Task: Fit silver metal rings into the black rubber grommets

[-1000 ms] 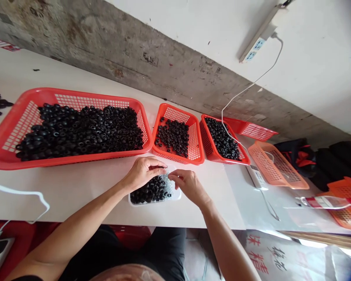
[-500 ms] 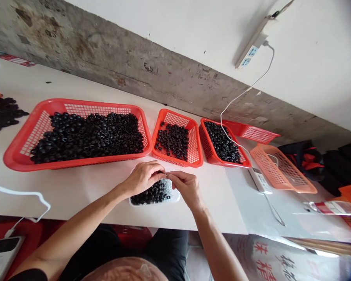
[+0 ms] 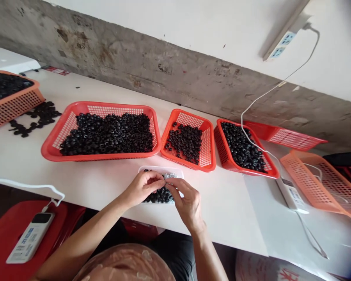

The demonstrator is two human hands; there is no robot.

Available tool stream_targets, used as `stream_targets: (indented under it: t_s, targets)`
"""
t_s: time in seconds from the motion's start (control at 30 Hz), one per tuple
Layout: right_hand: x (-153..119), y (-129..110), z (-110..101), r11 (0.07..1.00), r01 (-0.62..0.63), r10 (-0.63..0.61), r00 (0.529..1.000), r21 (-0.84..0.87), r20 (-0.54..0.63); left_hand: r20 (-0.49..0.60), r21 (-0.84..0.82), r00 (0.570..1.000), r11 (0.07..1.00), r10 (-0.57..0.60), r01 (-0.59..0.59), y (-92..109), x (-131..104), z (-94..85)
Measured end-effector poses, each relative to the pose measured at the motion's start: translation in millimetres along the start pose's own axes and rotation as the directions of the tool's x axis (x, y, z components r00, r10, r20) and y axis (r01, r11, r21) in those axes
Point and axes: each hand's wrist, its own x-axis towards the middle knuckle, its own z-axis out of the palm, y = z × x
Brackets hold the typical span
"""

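Observation:
My left hand (image 3: 144, 186) and my right hand (image 3: 187, 200) meet fingertip to fingertip above a small white plastic tray (image 3: 143, 168). Each hand is pinched closed. Whatever lies between the fingertips is tiny and mostly hidden, so I cannot name it. Inside the tray, small black ring-like parts (image 3: 160, 196) fill the near side, and tiny silvery pieces (image 3: 171, 175) lie at the far right. Just beyond the hands is a red basket (image 3: 209, 150) holding a thin layer of black ring-like parts (image 3: 185, 141).
A larger red basket (image 3: 49, 150) of black parts stands left, another red basket (image 3: 222, 148) right. An orange basket (image 3: 17, 107) sits far left, an orange one (image 3: 307, 185) far right. A white cable (image 3: 260, 95) hangs across the right side. A power strip (image 3: 32, 238) rests on a red stool (image 3: 0, 230).
The view has swung left, so the baskets appear further right and the far-left orange basket shows more. Both hands stay pinched together, slightly nearer to me over the tray.

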Motion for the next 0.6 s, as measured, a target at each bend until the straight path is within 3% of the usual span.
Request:
stream_targets:
  t_s: [0.2,0.4,0.6]
  targets:
    - [1,-3,-3,0.985,-0.077,0.073,0.997,0.154,0.028,-0.002,-0.245,0.989,0.959,-0.146,0.141,4,-7,2.9]
    - [-2,-11,-2,0.990,-0.050,0.057,0.997,0.128,-0.046,-0.059,-0.416,0.979,0.896,-0.195,0.153,2,-15,8.3]
    - [-2,-19,3,0.998,0.002,0.003,0.997,0.069,-0.077,-0.112,-0.435,0.972,0.890,-0.204,0.137,3,-19,14.8]
